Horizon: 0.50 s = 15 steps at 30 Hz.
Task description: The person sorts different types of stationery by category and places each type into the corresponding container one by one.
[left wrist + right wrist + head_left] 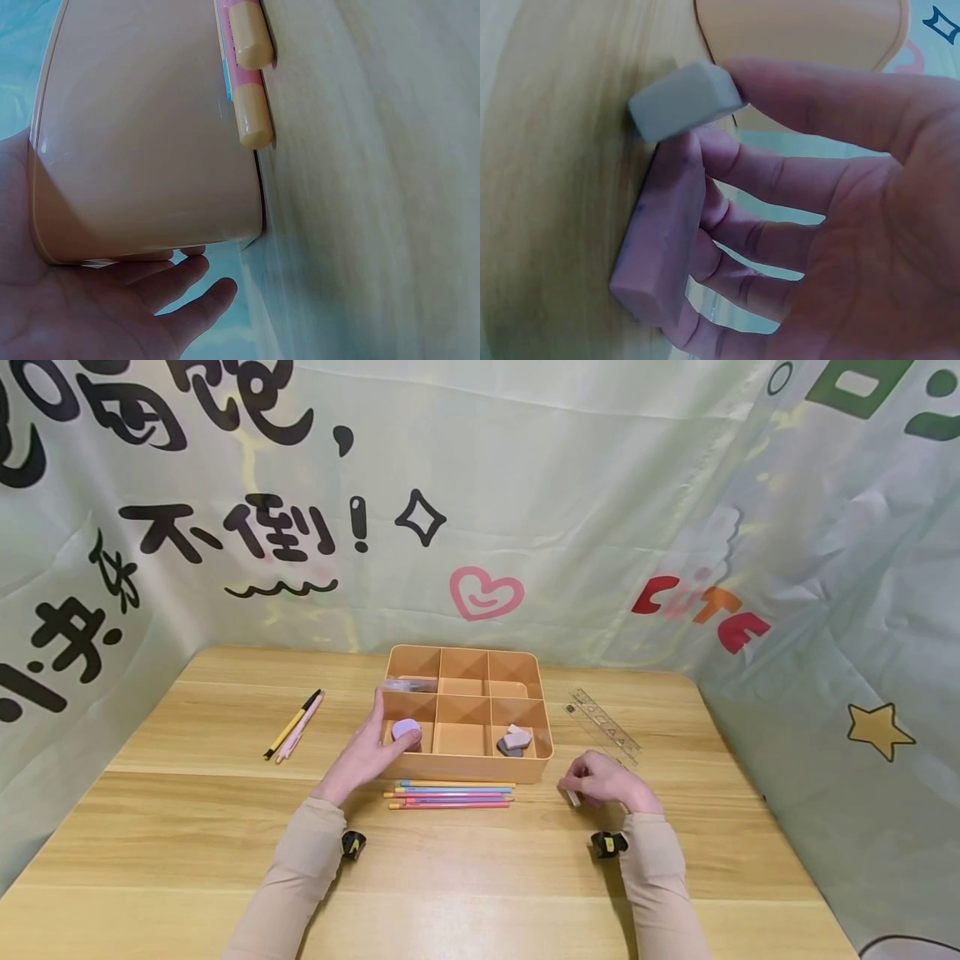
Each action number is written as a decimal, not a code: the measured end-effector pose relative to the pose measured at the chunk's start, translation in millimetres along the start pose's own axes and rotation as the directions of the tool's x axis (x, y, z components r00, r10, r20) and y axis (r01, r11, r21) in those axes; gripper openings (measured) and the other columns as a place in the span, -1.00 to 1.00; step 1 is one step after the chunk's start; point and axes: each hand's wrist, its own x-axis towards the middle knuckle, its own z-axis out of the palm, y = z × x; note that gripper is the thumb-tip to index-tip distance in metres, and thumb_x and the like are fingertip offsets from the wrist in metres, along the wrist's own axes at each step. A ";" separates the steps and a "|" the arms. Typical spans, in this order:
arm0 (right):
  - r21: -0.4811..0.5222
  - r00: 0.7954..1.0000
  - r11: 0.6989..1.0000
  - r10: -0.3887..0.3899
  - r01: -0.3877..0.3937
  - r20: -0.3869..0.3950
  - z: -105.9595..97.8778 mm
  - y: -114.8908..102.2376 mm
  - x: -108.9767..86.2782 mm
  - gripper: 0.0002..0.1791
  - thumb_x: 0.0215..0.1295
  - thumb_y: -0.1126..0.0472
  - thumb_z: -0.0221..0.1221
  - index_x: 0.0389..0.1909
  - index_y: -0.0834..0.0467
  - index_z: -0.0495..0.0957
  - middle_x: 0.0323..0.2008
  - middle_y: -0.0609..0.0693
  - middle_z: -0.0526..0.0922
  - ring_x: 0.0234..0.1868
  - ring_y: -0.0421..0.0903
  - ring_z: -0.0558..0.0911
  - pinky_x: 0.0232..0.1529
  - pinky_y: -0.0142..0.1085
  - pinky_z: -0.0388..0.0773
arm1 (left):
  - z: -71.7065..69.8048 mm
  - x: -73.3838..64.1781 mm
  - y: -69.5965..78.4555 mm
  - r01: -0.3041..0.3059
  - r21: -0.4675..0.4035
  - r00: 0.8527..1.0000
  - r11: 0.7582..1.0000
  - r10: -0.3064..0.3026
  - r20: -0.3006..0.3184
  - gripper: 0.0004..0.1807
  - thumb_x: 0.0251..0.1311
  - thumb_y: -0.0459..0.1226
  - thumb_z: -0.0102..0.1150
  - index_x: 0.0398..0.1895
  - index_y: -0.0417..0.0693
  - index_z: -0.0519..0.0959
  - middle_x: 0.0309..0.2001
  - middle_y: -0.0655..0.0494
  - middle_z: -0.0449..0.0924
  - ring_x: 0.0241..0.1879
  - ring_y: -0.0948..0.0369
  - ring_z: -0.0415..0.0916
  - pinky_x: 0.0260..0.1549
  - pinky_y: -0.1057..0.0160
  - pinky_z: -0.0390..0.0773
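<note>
Gripping an orange box [468,767] and a white eraser [686,101]

A pale cloth backdrop [600,485], printed with black lettering, a pink heart and a star, hangs behind and beside the wooden worktop [480,893]. Near the middle of the far half sits the box, split into six compartments in two rows of three.

Two hands in beige sleeves [660,868] work at it. The left hand [365,752] holds the box at its near left corner, thumb over the rim and fingers along the outside wall. The right hand [603,779], low over the worktop just right of the box, pinches the white eraser by the thumb; its other fingertips touch a pink eraser [660,232] just below it.

Several coloured pencils [450,806] lie side by side along the box's near wall. A clear ruler [604,722] lies slanted to the right of the box, beyond the right hand, and two pens [301,727], one yellow and black, one pale pink, lie together on the left. A translucent item [411,686], too small to identify, occupies the far left compartment. Pale and dark erasers [516,741] are heaped in the near right compartment, and a rounded purple object [406,727] sits in the near left one, close to the thumb.
</note>
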 end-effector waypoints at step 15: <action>0.121 0.998 0.991 -0.047 0.051 -0.039 -5.9 1.7 -2.2 -0.75 0.46 0.27 0.07 -0.13 0.42 0.57 -0.51 0.11 0.62 -0.62 -0.17 0.48 -0.59 -0.34 0.47 | -0.4 -0.1 0.2 0.009 0.010 1.000 1.000 -0.009 0.006 0.19 0.37 0.21 0.06 0.58 -0.04 -0.58 0.63 -0.24 -0.37 0.59 -0.24 -0.19 0.54 -0.24 -0.03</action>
